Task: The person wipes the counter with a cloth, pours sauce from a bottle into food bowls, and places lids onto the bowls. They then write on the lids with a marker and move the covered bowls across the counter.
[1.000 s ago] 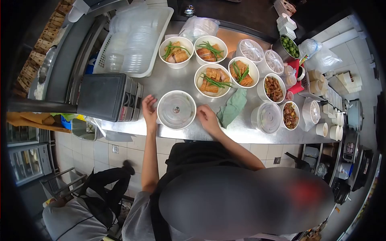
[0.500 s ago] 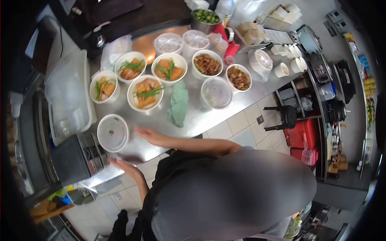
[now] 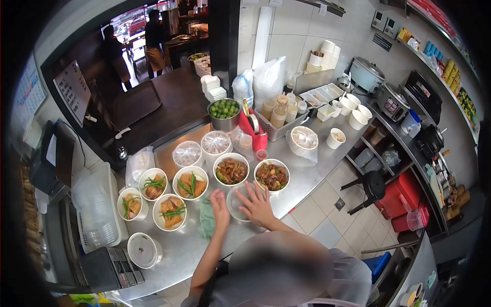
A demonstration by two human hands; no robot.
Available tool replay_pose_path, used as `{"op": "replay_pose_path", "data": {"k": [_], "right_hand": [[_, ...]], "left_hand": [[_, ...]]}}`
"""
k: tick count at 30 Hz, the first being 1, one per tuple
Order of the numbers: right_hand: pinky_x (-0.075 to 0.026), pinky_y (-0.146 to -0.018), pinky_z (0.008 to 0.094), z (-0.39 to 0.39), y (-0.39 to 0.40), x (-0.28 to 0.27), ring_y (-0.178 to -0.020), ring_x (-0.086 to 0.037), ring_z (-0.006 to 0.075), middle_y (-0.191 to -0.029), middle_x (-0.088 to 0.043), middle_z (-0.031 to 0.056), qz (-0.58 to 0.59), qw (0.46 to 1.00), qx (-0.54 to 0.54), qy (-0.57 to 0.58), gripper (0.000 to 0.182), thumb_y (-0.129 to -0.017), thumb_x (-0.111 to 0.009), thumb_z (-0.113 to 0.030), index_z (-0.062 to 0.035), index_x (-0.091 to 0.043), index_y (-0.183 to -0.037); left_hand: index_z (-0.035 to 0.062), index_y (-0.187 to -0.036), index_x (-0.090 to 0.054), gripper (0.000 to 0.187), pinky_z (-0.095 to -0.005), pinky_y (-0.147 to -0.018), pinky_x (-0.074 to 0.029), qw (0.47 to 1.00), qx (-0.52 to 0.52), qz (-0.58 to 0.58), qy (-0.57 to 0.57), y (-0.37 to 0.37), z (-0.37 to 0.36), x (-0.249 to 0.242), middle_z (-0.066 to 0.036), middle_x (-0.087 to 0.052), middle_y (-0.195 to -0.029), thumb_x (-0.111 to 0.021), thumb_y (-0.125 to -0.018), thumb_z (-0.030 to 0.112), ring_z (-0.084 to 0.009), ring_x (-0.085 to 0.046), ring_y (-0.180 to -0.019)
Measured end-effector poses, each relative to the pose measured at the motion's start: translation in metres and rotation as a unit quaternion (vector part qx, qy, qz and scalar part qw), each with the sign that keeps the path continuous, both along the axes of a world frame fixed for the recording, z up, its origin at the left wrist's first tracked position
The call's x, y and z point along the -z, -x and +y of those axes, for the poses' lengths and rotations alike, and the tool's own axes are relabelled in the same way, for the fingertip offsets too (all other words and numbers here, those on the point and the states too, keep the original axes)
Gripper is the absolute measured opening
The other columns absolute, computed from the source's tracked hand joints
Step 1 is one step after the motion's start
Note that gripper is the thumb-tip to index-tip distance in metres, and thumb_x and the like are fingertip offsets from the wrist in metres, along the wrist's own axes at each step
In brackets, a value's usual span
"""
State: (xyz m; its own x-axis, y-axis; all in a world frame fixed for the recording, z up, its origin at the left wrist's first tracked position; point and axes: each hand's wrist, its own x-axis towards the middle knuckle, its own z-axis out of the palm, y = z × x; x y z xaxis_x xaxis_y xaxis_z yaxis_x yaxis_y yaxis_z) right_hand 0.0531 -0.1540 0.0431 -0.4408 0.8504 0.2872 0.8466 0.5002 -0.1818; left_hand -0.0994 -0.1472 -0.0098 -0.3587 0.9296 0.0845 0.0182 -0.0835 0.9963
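Note:
My right hand point(image 3: 257, 205) lies with fingers spread over a bowl with a clear lid point(image 3: 235, 203), covering its right side. On the bowl's left my left hand point(image 3: 220, 209) is held with fingers stretched out, holding nothing. A green cloth point(image 3: 206, 219) lies under and beside my left wrist. Just beyond are two bowls of dark saucy meat, one point(image 3: 231, 170) above the lidded bowl and another point(image 3: 271, 175) right of my right fingertips. To the left stand several bowls topped with green beans, the nearest point(image 3: 170, 212) close to the cloth.
Another lidded bowl point(image 3: 144, 250) sits at the counter's left. Two plastic-wrapped bowls point(image 3: 216, 143) stand behind the food, near a metal pot of green limes point(image 3: 224, 108). A basket of sauce bottles point(image 3: 279, 120) is at the back. A black stool point(image 3: 372, 185) stands on the floor.
Both hands have moved from beside the lidded bowl on the left to the lidded bowl near the meat bowls. The camera view has tilted up, showing more of the back wall.

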Motion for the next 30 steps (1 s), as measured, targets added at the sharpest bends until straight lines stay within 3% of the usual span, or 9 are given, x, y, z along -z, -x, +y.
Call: {"op": "replay_pose_path", "data": {"k": [4,7,10,13,16,19,22,28,30], "right_hand": [[-0.010,-0.101,0.0604,0.000,-0.001,0.006,-0.133,-0.016,0.0341,-0.144,-0.021,0.0121,0.011,1.000,0.003,-0.014,0.053,-0.086,-0.044,-0.044,-0.0289,-0.033,-0.136],[-0.013,-0.101,0.0590,-0.003,-0.001,0.008,-0.133,-0.017,0.0349,-0.143,-0.022,0.0143,0.033,0.999,0.006,-0.008,0.055,-0.086,-0.045,-0.043,-0.0245,-0.032,-0.137],[-0.015,-0.101,0.0557,-0.016,-0.002,0.008,-0.131,-0.019,0.0366,-0.141,-0.025,0.0185,0.117,0.992,-0.033,0.021,0.058,-0.086,-0.048,-0.038,-0.0167,-0.032,-0.137],[-0.024,-0.101,0.0456,-0.020,-0.004,0.020,-0.128,-0.026,0.0370,-0.135,-0.029,0.0236,0.225,0.973,-0.024,0.043,0.058,-0.087,-0.049,-0.034,-0.0079,-0.031,-0.135],[-0.038,-0.092,0.0334,-0.007,0.003,0.037,-0.112,-0.047,0.0284,-0.119,-0.048,0.0207,0.430,0.896,0.029,0.105,0.051,-0.089,-0.048,-0.033,0.0001,-0.040,-0.127],[-0.045,-0.078,0.0256,0.016,-0.002,0.041,-0.089,-0.058,0.0159,-0.098,-0.061,0.0118,0.497,0.776,0.081,0.380,0.046,-0.092,-0.047,-0.035,0.0041,-0.053,-0.114],[-0.046,-0.072,0.0244,0.026,-0.001,0.056,-0.077,-0.057,0.0095,-0.086,-0.063,0.0035,0.609,0.629,0.062,0.479,0.042,-0.092,-0.048,-0.035,0.0032,-0.060,-0.103],[-0.046,-0.072,0.0245,0.031,-0.001,0.059,-0.078,-0.057,0.0105,-0.089,-0.063,0.0053,0.578,0.651,0.089,0.484,0.040,-0.091,-0.049,-0.034,0.0031,-0.062,-0.101],[-0.046,-0.072,0.0242,0.033,-0.001,0.066,-0.078,-0.056,0.0100,-0.089,-0.063,0.0048,0.558,0.692,0.080,0.451,0.040,-0.091,-0.049,-0.034,0.0034,-0.062,-0.101]], "left_hand": [[0.0013,-0.113,-0.045,0.026,-0.0303,-0.084,-0.040,0.999,-0.037,0.004,-0.002,-0.029,0.019,0.016,-0.013,-0.053,-0.107,-0.042,-0.094,0.019,-0.0213,-0.052,-0.095],[0.0010,-0.106,-0.051,0.024,-0.0305,-0.080,-0.041,0.991,-0.028,0.118,0.059,-0.025,0.005,0.002,-0.012,-0.056,-0.096,-0.042,-0.093,0.019,-0.0216,-0.054,-0.089],[-0.0004,-0.100,-0.053,0.024,-0.0348,-0.075,-0.044,0.988,-0.066,0.142,-0.011,-0.020,-0.011,-0.001,-0.017,-0.059,-0.089,-0.042,-0.093,0.020,-0.0251,-0.058,-0.083],[-0.0004,-0.101,-0.053,0.024,-0.0321,-0.075,-0.043,0.985,-0.087,0.150,0.007,-0.011,-0.031,-0.008,-0.014,-0.059,-0.088,-0.043,-0.093,0.020,-0.0222,-0.057,-0.082],[-0.0002,-0.098,-0.055,0.023,-0.0282,-0.073,-0.043,0.990,-0.100,0.094,0.016,-0.007,-0.037,-0.006,-0.009,-0.059,-0.085,-0.046,-0.092,0.020,-0.0164,-0.055,-0.079],[-0.0001,-0.093,-0.057,0.022,-0.0238,-0.068,-0.041,0.996,-0.080,-0.011,0.041,-0.002,-0.027,0.008,-0.004,-0.058,-0.082,-0.051,-0.090,0.020,-0.0101,-0.051,-0.074],[0.0004,-0.089,-0.059,0.020,-0.0214,-0.065,-0.039,0.992,-0.039,-0.078,0.089,0.008,-0.017,0.010,-0.001,-0.057,-0.077,-0.055,-0.088,0.020,-0.0072,-0.048,-0.070],[0.0016,-0.088,-0.060,0.017,-0.0205,-0.063,-0.038,0.993,-0.015,-0.074,0.092,0.011,-0.010,0.008,0.002,-0.055,-0.073,-0.058,-0.087,0.019,-0.0058,-0.047,-0.068],[0.0021,-0.089,-0.060,0.016,-0.0207,-0.064,-0.038,0.995,-0.010,-0.070,0.075,0.012,-0.007,0.013,0.001,-0.056,-0.075,-0.057,-0.087,0.018,-0.0060,-0.047,-0.069]]}}
